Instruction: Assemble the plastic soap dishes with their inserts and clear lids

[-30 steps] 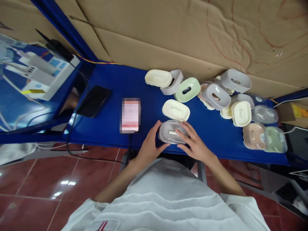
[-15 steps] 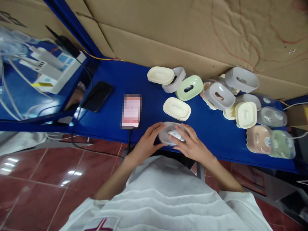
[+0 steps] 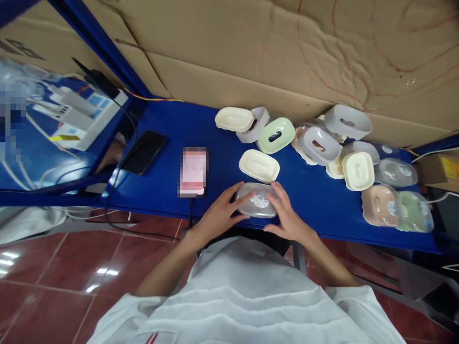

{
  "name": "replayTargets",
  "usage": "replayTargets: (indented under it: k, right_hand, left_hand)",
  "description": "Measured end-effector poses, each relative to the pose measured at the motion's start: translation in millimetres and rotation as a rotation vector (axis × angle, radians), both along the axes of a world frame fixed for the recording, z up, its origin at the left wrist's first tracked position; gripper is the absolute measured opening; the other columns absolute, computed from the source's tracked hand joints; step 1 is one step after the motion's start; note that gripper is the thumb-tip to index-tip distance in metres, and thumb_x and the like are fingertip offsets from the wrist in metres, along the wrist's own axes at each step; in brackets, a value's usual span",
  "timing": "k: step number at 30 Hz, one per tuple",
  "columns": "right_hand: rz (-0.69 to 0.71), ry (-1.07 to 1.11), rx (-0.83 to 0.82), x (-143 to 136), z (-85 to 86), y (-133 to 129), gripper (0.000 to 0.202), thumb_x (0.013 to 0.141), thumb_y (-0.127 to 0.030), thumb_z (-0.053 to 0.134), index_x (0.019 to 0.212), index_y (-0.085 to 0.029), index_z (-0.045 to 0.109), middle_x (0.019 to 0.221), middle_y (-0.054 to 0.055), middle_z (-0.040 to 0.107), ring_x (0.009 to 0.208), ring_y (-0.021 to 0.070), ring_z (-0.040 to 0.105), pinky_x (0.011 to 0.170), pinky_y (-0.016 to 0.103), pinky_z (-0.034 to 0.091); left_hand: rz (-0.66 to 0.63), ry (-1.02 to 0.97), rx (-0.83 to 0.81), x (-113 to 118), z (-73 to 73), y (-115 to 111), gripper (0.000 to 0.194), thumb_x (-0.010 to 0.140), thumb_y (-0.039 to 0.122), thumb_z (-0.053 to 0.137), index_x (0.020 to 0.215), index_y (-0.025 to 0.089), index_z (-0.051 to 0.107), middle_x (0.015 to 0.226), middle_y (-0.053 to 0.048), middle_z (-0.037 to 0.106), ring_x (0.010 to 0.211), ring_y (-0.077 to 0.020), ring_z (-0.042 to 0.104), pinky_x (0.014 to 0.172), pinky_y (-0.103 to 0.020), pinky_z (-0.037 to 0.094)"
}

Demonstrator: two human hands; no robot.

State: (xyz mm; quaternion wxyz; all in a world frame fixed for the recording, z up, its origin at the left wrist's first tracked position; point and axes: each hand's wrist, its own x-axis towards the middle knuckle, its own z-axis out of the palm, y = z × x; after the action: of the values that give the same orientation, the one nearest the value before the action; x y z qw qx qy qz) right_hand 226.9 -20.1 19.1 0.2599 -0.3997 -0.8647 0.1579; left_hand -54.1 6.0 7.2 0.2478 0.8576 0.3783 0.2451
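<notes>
A clear-lidded oval soap box with a round white label lies at the front edge of the blue table, between both hands. My left hand is around its left end, thumb at the near side and fingers spread over the far side and top. At the right end, my right hand has its fingers apart, the tips touching the lid beside the label. Just beyond the box lies a cream oval dish. A green oval dish and another cream dish are farther back.
Several grey, cream, pink and green soap box parts stand at the right, including a grey tray. To the left are a blurred-screen phone on a cable, a black phone and a power strip. Cardboard walls the back.
My right hand has drawn back to the right, uncovering more of the lid and label. My left fingers now reach over the lid's left part. The view has shifted slightly.
</notes>
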Motion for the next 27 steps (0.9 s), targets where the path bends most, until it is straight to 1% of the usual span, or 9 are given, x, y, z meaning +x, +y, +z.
replayTargets:
  k: [3, 5, 9, 14, 17, 20, 23, 25, 27]
  right_hand:
    - [-0.17, 0.094, -0.014, 7.7, -0.2, 7.2, 0.074, 0.111, -0.058, 0.038, 0.174, -0.028, 0.012, 0.178, 0.014, 0.024, 0.164, 0.0362, 0.025, 0.128, 0.065, 0.033]
    - [-0.263, 0.016, -0.026, 7.9, 0.8, 13.5, 0.067, 0.112, -0.049, 0.038, 0.173, -0.029, 0.017, 0.176, 0.012, 0.031, 0.164, 0.034, 0.026, 0.129, 0.064, 0.032]
    - [-0.192, -0.26, -0.015, -5.3, 5.9, 24.7, 0.063, 0.112, -0.045, 0.047, 0.169, -0.024, 0.03, 0.172, 0.013, 0.04, 0.163, 0.0338, 0.029, 0.131, 0.064, 0.025]
    - [-0.148, -0.318, 0.034, -9.9, 22.7, 37.6, 0.033, 0.112, -0.034, 0.048, 0.136, -0.021, 0.066, 0.135, 0.012, 0.073, 0.13, 0.0277, 0.065, 0.127, 0.059, 0.03]
    - [-0.133, -0.274, 0.092, 5.5, 33.3, 58.8, 0.029, 0.11, -0.023, 0.047, 0.128, -0.021, 0.07, 0.132, 0.01, 0.075, 0.129, 0.025, 0.066, 0.125, 0.052, 0.036]
    - [-0.25, -0.306, 0.197, 22.5, 34.5, 97.8, 0.044, 0.105, -0.011, 0.042, 0.144, -0.016, 0.062, 0.157, 0.014, 0.059, 0.15, 0.0289, 0.049, 0.126, 0.053, 0.036]
    - [-0.319, -0.405, 0.243, 29.1, 25.6, 141.0, 0.054, 0.102, -0.005, 0.039, 0.153, -0.015, 0.055, 0.163, 0.016, 0.052, 0.155, 0.031, 0.043, 0.129, 0.06, 0.027]
    - [-0.307, -0.448, 0.252, 27.0, 20.0, 158.8, 0.05, 0.104, -0.006, 0.038, 0.146, -0.016, 0.061, 0.151, 0.016, 0.064, 0.147, 0.031, 0.051, 0.128, 0.063, 0.024]
    - [-0.283, -0.446, 0.268, 22.9, 19.1, 160.0, 0.041, 0.107, -0.012, 0.04, 0.135, -0.018, 0.069, 0.135, 0.014, 0.073, 0.135, 0.0302, 0.06, 0.127, 0.064, 0.023]
  left_hand:
    - [0.076, -0.001, 0.084, -17.1, 13.5, 14.7, 0.065, 0.098, 0.038, 0.075, 0.158, 0.036, 0.05, 0.167, -0.01, 0.045, 0.149, -0.0317, 0.053, 0.121, -0.051, 0.051]
    - [0.248, -0.004, 0.154, -40.5, 26.3, 33.5, 0.063, 0.097, 0.046, 0.076, 0.155, 0.033, 0.055, 0.165, -0.009, 0.049, 0.146, -0.0308, 0.056, 0.12, -0.049, 0.052]
    - [0.549, 0.027, 0.315, -101.1, 44.6, 98.7, 0.075, 0.093, 0.064, 0.074, 0.152, 0.022, 0.056, 0.156, -0.009, 0.058, 0.145, -0.0306, 0.055, 0.122, -0.054, 0.047]
    - [0.694, 0.133, 0.173, -147.8, 31.9, 185.1, 0.096, 0.079, 0.083, 0.073, 0.146, 0.016, 0.056, 0.141, -0.011, 0.065, 0.136, -0.0342, 0.061, 0.112, -0.059, 0.051]
    - [0.678, 0.172, 0.049, -154.2, 23.5, 210.1, 0.111, 0.065, 0.089, 0.078, 0.143, 0.015, 0.054, 0.136, -0.016, 0.065, 0.131, -0.0394, 0.061, 0.105, -0.062, 0.054]
    - [0.619, 0.138, 0.021, -144.3, 30.3, 206.1, 0.115, 0.07, 0.086, 0.077, 0.152, 0.012, 0.044, 0.149, -0.022, 0.056, 0.143, -0.0436, 0.052, 0.112, -0.068, 0.048]
    - [0.59, 0.083, 0.187, -106.2, 45.2, 169.6, 0.088, 0.094, 0.06, 0.069, 0.162, 0.016, 0.036, 0.169, -0.022, 0.034, 0.161, -0.0403, 0.029, 0.126, -0.066, 0.034]
    - [0.466, 0.083, 0.283, -65.4, 49.8, 132.1, 0.057, 0.103, 0.04, 0.06, 0.156, 0.021, 0.047, 0.165, -0.016, 0.044, 0.158, -0.0331, 0.037, 0.128, -0.06, 0.037]
    - [0.221, 0.176, 0.245, -22.2, 45.8, 93.6, 0.046, 0.105, 0.032, 0.057, 0.15, 0.023, 0.054, 0.162, -0.012, 0.05, 0.152, -0.0304, 0.047, 0.123, -0.054, 0.044]
